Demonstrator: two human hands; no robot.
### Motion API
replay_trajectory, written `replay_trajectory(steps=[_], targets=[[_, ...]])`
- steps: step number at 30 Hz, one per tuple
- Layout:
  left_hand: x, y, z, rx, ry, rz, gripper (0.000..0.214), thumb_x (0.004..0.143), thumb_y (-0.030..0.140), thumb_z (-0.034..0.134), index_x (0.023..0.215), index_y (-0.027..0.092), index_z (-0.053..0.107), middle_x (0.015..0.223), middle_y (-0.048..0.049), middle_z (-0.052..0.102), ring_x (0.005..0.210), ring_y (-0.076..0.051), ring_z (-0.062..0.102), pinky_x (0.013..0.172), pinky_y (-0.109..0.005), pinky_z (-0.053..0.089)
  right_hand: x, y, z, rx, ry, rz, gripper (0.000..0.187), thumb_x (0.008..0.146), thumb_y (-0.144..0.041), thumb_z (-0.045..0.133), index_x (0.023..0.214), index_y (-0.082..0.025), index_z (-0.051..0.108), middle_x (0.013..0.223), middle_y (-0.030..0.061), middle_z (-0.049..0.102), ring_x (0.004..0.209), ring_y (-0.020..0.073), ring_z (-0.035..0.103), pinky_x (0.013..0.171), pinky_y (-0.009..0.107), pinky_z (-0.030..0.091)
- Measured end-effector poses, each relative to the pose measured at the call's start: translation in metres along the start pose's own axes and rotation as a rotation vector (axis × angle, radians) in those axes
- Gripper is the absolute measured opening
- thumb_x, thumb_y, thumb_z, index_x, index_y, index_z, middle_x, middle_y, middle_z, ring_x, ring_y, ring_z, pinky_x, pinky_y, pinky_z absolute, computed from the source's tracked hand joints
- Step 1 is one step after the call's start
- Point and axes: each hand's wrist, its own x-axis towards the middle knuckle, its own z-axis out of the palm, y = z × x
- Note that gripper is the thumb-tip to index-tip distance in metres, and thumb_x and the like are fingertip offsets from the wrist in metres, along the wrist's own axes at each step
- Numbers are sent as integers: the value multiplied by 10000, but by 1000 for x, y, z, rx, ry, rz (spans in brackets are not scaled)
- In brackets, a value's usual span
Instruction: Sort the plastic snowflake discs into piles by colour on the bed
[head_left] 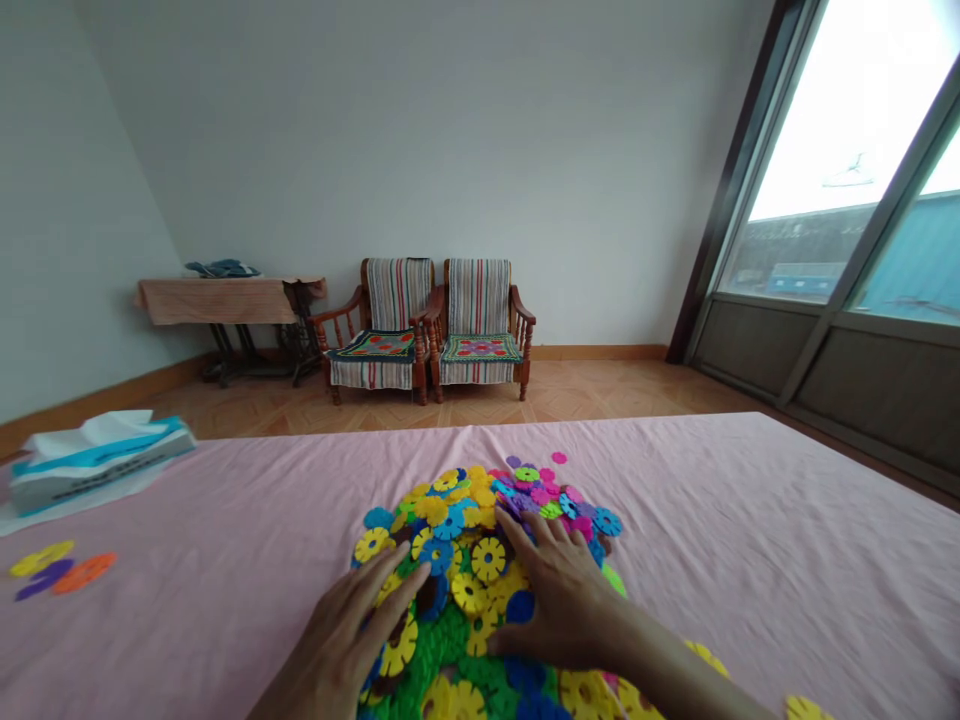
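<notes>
A heap of notched plastic discs (488,560) in yellow, blue, green, pink and purple lies in front of me. My left hand (352,620) rests along the heap's left side, fingers stretched forward and apart, touching yellow and blue discs. On the right side, my right hand (559,585) lies over the discs with its fingers spread and the thumb pointing left. Neither hand visibly grips a disc. Parts of the heap are hidden under both hands.
A pink cloth (247,560) covers the surface. Far left are a tissue box (101,460) and a few loose discs (84,572). Single yellow discs (806,708) lie near the right forearm. Beyond stand two wooden armchairs (480,347) and a cloth-covered table (217,302).
</notes>
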Motion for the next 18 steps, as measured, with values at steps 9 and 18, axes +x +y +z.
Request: replay_trajectory(steps=[9,18], targets=[[-39,-14,43,55,118,-133,1011,635,581,690,1468,359,163,1442,-83,427,1244,-366,466,903,-470,506,5,-35,12,19,-7,-287,731,612,-447,690,1293,-308,461,1276,114,414,1165,356,382,964,539,331],[47,9,20,-220,65,-80,467,845,204,546,1296,315,501,1230,-25,606,1129,-197,575,962,-324,493,-27,3,-2,21,49,-236,443,635,-182,578,1072,-257,586,1212,73,477,1111,279,441,958,425,364]])
